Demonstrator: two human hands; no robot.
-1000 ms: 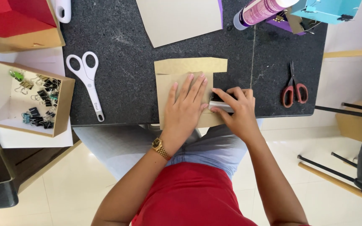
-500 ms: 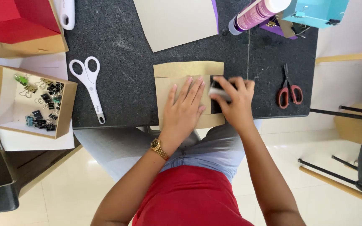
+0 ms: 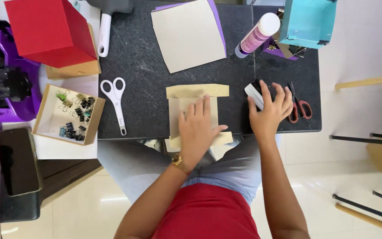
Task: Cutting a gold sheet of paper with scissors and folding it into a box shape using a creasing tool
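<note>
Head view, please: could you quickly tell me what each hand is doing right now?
Left hand: open, pressed flat on the folded tan cardboard piece.
Right hand: fingers spread over a small black-and-white tool; grip cannot be told.

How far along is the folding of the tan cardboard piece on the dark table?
Done: the tan cardboard piece lies cut, with flaps at top and bottom. In hand: the left hand presses it flat, while the right hand rests on a small black-and-white tool beside it. Left: the flaps lie flat and the pink glue bottle stands capped, unlike the finished red box.
</note>
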